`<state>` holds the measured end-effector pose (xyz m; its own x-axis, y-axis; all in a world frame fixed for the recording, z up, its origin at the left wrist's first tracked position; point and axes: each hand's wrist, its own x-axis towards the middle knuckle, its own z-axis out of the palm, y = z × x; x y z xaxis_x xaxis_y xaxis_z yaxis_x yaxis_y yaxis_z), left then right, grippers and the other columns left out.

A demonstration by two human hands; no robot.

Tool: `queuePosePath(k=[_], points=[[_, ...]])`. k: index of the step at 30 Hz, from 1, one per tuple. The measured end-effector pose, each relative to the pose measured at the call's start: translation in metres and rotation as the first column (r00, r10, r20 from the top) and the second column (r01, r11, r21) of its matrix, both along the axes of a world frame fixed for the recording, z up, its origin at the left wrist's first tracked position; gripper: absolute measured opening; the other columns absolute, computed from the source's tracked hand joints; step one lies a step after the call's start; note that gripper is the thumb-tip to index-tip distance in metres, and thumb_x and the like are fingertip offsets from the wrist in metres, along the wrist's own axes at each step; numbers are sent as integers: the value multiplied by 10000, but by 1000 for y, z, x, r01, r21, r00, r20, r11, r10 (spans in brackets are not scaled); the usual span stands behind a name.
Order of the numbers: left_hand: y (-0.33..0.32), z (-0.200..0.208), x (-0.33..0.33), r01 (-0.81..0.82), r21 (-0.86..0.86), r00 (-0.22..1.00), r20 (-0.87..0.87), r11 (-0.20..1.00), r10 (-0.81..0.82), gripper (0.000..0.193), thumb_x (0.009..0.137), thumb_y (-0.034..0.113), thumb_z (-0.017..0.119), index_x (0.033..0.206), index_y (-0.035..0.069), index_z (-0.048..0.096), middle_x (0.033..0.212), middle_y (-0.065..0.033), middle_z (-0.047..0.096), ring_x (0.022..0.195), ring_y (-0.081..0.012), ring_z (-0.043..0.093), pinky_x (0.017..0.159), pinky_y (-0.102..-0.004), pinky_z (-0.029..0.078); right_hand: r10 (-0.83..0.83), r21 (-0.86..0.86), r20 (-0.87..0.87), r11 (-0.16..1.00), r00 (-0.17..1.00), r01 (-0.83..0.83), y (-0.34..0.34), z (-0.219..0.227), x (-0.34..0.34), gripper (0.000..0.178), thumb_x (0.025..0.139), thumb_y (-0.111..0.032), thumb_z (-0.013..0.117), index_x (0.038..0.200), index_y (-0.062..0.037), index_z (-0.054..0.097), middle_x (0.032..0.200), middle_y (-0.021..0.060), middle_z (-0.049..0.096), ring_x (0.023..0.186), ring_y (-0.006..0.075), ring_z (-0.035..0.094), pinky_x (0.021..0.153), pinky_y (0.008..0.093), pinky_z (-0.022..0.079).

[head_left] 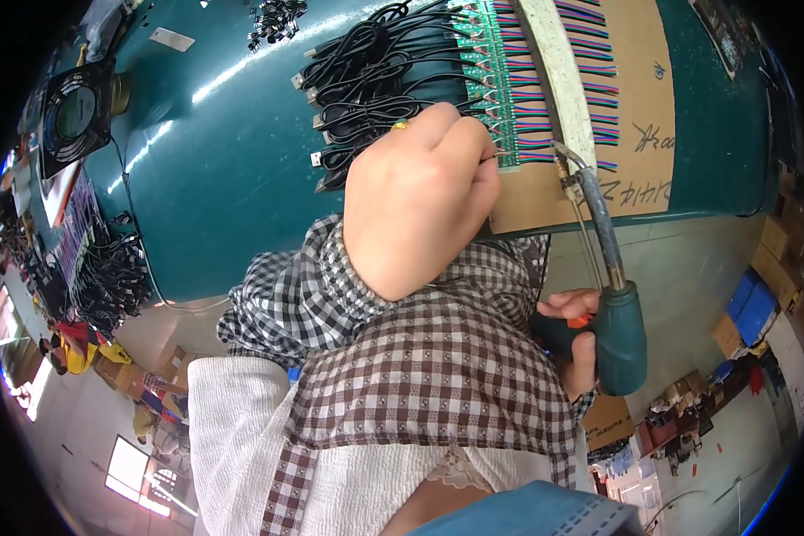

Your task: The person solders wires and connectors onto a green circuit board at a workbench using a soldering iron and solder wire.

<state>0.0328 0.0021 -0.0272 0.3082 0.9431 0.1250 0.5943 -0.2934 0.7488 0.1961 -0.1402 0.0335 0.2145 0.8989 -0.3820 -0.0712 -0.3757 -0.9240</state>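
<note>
My left hand [420, 196] is closed in a pinch at the near end of a row of green circuit boards [494, 85]. Its fingertips are mostly hidden; a thin wire end shows at them, seemingly of a black USB cable running under the hand. More black USB cables [366, 54] lie bundled to the left, several joined to the boards by their wires. My right hand [576, 326] grips a green-handled soldering gun [623, 344]. Its bent tip, with a thin feed tube alongside, rests near the boards' coloured wires [534, 143], over a pale bar [558, 71].
Brown cardboard [639, 107] with handwriting lies under the boards on the green table [232, 179]. A small black fan [76, 116] stands at the left. Small black parts [277, 20] are heaped at the back. More cables [107, 277] hang at the left edge.
</note>
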Motion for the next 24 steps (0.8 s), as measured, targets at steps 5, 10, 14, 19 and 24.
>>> queuePosePath(k=[5,10,14,19,24], points=[[0,17,0,12,-81,1000,15,997,-11,113,629,29,638,684,45,540,621,-27,505,518,-117,512,476,-232,428,-46,47,-5,998,999,46,-4,-2,-1,376,854,-259,503,1049,46,399,934,141,458,926,232,486,805,371,480],[1,1,4,-54,-91,997,50,994,58,116,624,45,645,664,44,536,600,-18,499,495,-93,487,465,-219,419,-6,12,-5,1000,1000,6,-3,0,1,372,856,-274,499,1031,40,405,935,144,460,926,225,486,812,360,472],[3,0,6,-78,-125,995,50,989,85,117,625,49,651,661,43,540,602,-14,505,488,-83,478,465,-214,418,47,-32,18,998,999,-47,-4,1,4,354,859,-292,488,993,28,415,942,151,466,910,220,499,819,351,464],[3,-1,6,-81,-107,996,21,991,84,122,628,55,658,664,40,543,603,-11,510,484,-75,477,466,-210,417,92,-61,36,994,995,-90,-1,3,4,335,863,-282,479,980,26,420,941,156,479,891,223,514,817,350,460],[2,-1,7,-94,-100,995,22,991,97,127,628,57,663,667,41,543,608,-10,516,486,-73,481,466,-202,421,85,-20,27,996,996,-85,-8,-4,7,322,790,-140,567,1024,27,422,889,138,530,859,244,542,796,366,454]])
